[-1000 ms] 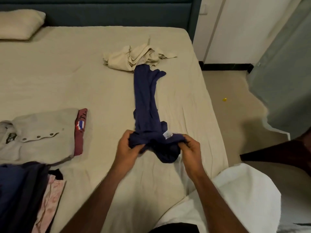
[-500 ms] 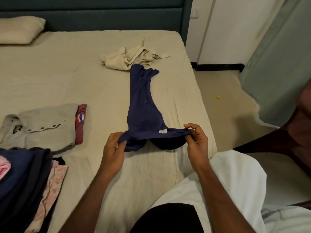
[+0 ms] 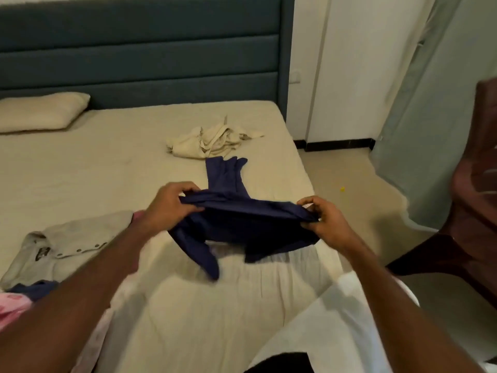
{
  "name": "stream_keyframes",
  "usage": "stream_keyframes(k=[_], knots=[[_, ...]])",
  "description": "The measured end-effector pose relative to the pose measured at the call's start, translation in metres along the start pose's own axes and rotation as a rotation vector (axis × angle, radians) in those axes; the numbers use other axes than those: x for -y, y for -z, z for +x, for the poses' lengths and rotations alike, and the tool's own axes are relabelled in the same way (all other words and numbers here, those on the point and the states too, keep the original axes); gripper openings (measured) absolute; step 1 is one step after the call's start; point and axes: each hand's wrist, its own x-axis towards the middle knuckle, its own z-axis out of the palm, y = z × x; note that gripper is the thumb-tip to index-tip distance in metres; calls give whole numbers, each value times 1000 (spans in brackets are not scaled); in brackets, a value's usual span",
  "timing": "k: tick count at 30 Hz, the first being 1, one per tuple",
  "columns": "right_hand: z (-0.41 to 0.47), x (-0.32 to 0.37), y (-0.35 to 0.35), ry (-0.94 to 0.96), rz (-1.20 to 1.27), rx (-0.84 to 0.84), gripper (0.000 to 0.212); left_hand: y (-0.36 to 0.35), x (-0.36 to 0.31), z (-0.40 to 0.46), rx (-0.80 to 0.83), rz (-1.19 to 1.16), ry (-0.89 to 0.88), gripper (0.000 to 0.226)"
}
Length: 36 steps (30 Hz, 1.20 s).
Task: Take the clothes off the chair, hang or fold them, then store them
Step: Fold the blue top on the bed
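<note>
A navy blue garment [image 3: 250, 219] stretches between my hands above the bed [image 3: 107, 162]. My left hand [image 3: 169, 200] pinches its left end and my right hand [image 3: 320, 219] pinches its right end, both lifted off the sheet. The garment's far part still lies flat on the bed, pointing toward the headboard, and loose ends hang below my hands. A dark brown chair [image 3: 473, 211] stands at the right edge of the view.
A crumpled cream garment [image 3: 212, 142] lies beyond the navy one. A folded grey buttoned shirt [image 3: 67, 243] sits on the left, with navy and pink clothes [image 3: 16, 302] at the lower left. A pillow [image 3: 40, 113] rests near the headboard. Floor lies right of the bed.
Both hands have lifted the near end of the navy garment up and forward, spreading it wider. My view has tilted up toward the headboard.
</note>
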Motion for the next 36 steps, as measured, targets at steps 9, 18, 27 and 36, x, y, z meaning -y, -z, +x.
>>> stream_keyframes(k=[9,18,27,36], knots=[[72,163,107,172,-358,-672,40,134,-89,102,-339,144,-135,23],[75,246,158,204,-223,-993,30,186,-164,119,-826,-30,-248,16],[37,264,202,512,-220,-990,22,247,-194,89,-643,-85,-215,25],[49,297,220,441,-217,-768,19,303,-173,78,-233,-83,36,28]])
